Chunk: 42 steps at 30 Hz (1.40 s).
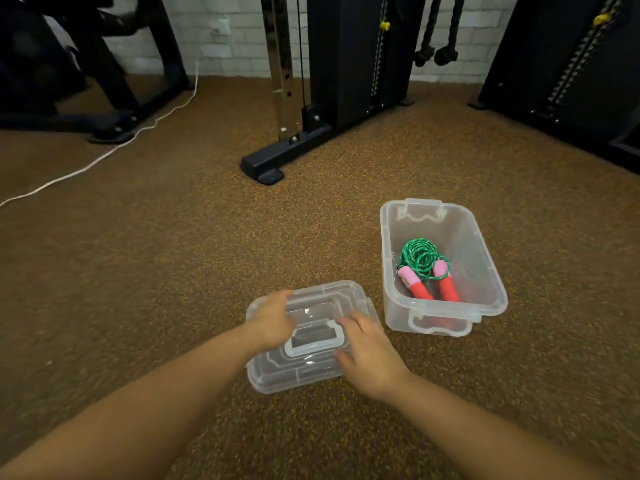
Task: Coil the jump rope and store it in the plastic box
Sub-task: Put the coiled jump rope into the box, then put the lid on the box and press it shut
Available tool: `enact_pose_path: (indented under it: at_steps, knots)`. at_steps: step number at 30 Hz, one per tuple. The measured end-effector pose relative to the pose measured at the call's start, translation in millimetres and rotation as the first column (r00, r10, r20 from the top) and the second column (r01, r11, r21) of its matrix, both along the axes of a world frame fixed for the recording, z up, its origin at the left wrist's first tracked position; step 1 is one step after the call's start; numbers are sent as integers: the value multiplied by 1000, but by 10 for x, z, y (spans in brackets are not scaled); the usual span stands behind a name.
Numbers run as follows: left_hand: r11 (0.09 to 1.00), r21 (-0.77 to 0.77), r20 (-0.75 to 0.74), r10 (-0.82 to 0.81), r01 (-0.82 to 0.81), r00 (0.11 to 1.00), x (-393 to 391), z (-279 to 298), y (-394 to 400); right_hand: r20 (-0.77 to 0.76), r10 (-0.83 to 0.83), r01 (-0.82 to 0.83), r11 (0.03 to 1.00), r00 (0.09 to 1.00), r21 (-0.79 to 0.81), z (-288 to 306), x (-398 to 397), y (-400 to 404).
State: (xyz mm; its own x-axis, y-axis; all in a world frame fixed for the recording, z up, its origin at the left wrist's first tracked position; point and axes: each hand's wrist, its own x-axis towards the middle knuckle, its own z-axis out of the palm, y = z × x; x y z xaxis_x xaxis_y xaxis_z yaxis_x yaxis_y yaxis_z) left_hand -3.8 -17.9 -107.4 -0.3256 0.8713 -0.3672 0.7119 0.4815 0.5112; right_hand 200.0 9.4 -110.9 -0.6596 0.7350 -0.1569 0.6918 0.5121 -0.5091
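Observation:
A clear plastic box (485,258) stands open on the brown floor at the right. Inside it lies the jump rope (420,258), its green cord coiled and its two red and pink handles pointing toward me. The clear lid (311,374) with a moulded handle lies flat on the floor to the left of the box. My left hand (273,320) rests on the lid's left side, fingers curled over its edge. My right hand (367,355) lies on the lid's right side, fingers spread over the top.
A black gym machine base (277,161) stands on the floor behind the box and lid. More black equipment stands at the far left and far right. A white cable (104,154) runs across the floor at the left. A white brick wall is behind.

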Motion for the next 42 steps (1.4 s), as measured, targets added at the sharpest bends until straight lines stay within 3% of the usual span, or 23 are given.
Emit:
enact_pose_path:
  at_steps: [4,7,14,20,24,28,32,35,37,39,42]
  knots:
    - [991,-129,-12,-26,24,1000,-145,-187,-226,102,-228,243,956,968,-166,-235,139,-10]
    - [974,-203,-22,99,-101,995,-174,-279,-267,124,-376,395,889,918,-232,-326,175,44]
    - [853,-301,62,463,-426,884,-242,-478,-185,150,-465,486,794,872,-366,-379,105,119]
    - [807,-296,103,559,-511,823,-104,-530,-141,152,-533,539,715,832,-445,-401,-19,91]
    - [748,-269,187,659,-607,729,-173,-500,-121,25,-693,601,606,721,-520,-314,-122,54]
    - [634,-316,305,773,-706,557,-373,-469,-156,-157,-837,653,513,523,-557,-128,-282,27]
    - [587,-406,473,791,-701,388,-457,-246,-276,-320,-838,499,527,443,-689,151,-414,79]
    - [636,-403,536,747,-659,393,-361,26,-301,-439,-762,343,620,476,-706,458,-466,154]
    - [679,-276,449,717,-681,533,-362,119,-265,-502,-678,290,707,537,-645,660,-455,244]
    - [785,-64,426,580,-616,694,-362,268,-213,-519,-595,242,767,614,-594,849,-385,379]
    - [893,144,514,301,-427,803,-213,512,-119,-525,-487,132,808,698,-575,1128,-139,603]
